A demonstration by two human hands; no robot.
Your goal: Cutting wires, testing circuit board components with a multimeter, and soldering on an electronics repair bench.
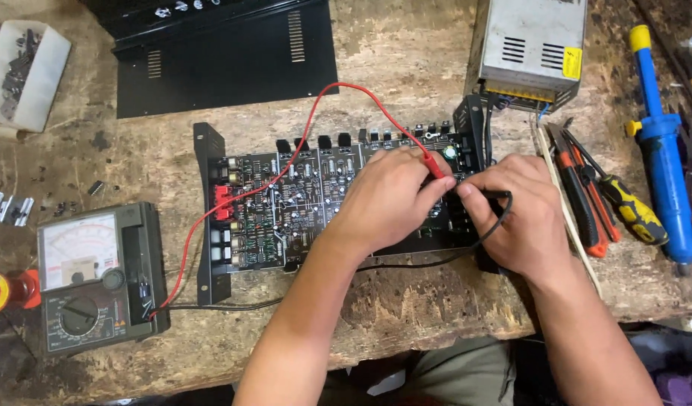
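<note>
Head view: left hand (387, 199) pinches the red probe (435, 165) on the amplifier circuit board (286, 207). Right hand (515, 214) fingers grip the black probe (487, 194) beside it.

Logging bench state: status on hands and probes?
Left hand grips red probe; right hand grips black probe. Both tips over circuit board. Nothing blocking.

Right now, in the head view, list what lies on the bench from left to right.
Analog meter → circuit board → left hand holding the red probe → right hand holding the black probe → orange-handled pliers → yellow-and-black screwdriver → blue solder sucker.
</note>
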